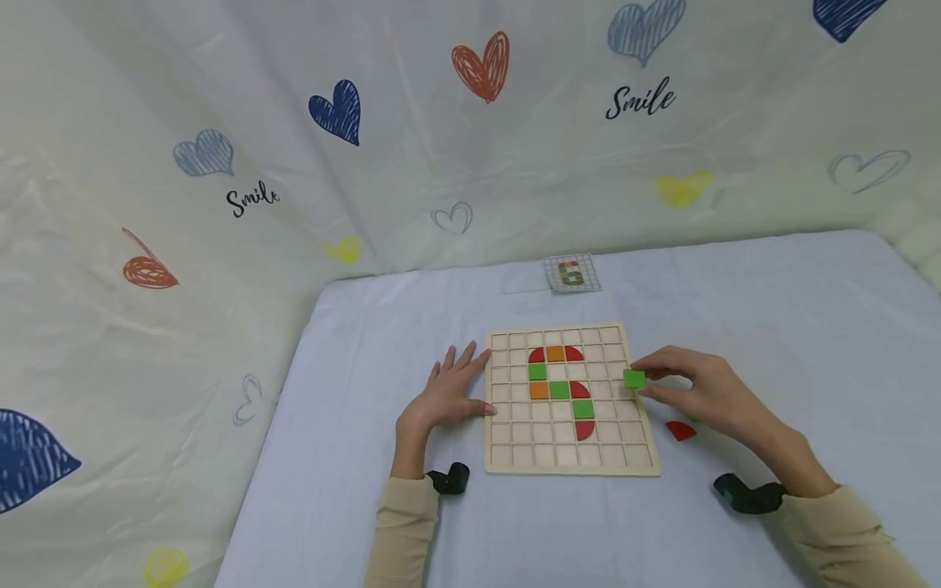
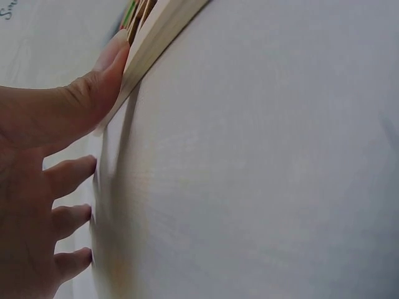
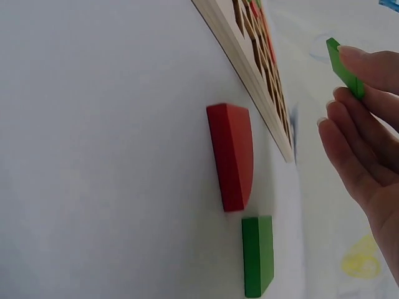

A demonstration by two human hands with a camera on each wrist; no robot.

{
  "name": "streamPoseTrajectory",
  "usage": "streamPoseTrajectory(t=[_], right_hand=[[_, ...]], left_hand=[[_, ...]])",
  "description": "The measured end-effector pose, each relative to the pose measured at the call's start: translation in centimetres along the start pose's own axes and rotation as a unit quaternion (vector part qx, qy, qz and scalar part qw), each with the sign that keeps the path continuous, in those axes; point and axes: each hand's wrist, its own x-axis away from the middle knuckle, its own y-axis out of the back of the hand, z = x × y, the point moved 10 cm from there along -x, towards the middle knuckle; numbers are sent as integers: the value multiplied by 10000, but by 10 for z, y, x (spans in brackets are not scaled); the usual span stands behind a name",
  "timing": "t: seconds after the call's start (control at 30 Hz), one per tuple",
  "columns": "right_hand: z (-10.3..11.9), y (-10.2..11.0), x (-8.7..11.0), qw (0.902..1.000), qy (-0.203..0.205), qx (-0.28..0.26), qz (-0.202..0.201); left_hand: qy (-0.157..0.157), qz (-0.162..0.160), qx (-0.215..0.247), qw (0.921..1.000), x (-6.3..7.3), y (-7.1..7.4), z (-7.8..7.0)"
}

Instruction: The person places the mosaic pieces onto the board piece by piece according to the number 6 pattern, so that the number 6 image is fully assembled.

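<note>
A wooden grid board [image 1: 507, 457] lies on the table, with several red, orange and green tiles set in its cells. My left hand [image 1: 446, 394] rests at the board's left edge, fingers spread; in the left wrist view the thumb [image 2: 106, 75] touches the frame. Between thumb and fingertips my right hand [image 1: 709, 392] pinches a green square tile [image 1: 634, 378], held above the board's right edge. Below that hand a red quarter-round tile [image 1: 680, 430] lies on the cloth. Beside it sits another green tile [image 3: 258, 256], mostly hidden by the hand in the head view.
A small card [image 1: 573, 273] printed with a coloured grid pattern lies at the table's back. White cloth [image 1: 345, 457] covers the table. Behind it hangs a white sheet [image 1: 397, 163] with hearts and lettering. Black straps with cameras sit at both wrists.
</note>
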Motion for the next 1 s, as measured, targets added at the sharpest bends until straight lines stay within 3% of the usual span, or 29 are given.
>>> streamPoseTrajectory(t=[0.63,1.0], right_hand=[[23,-37,-11,9952,-17,-386,895],[50,-64,-12,9873,540,-654,1342]], left_hand=[[-2,25,-109,9999,-3,1,-1],[19,20,-30,10000,-2,0,0]])
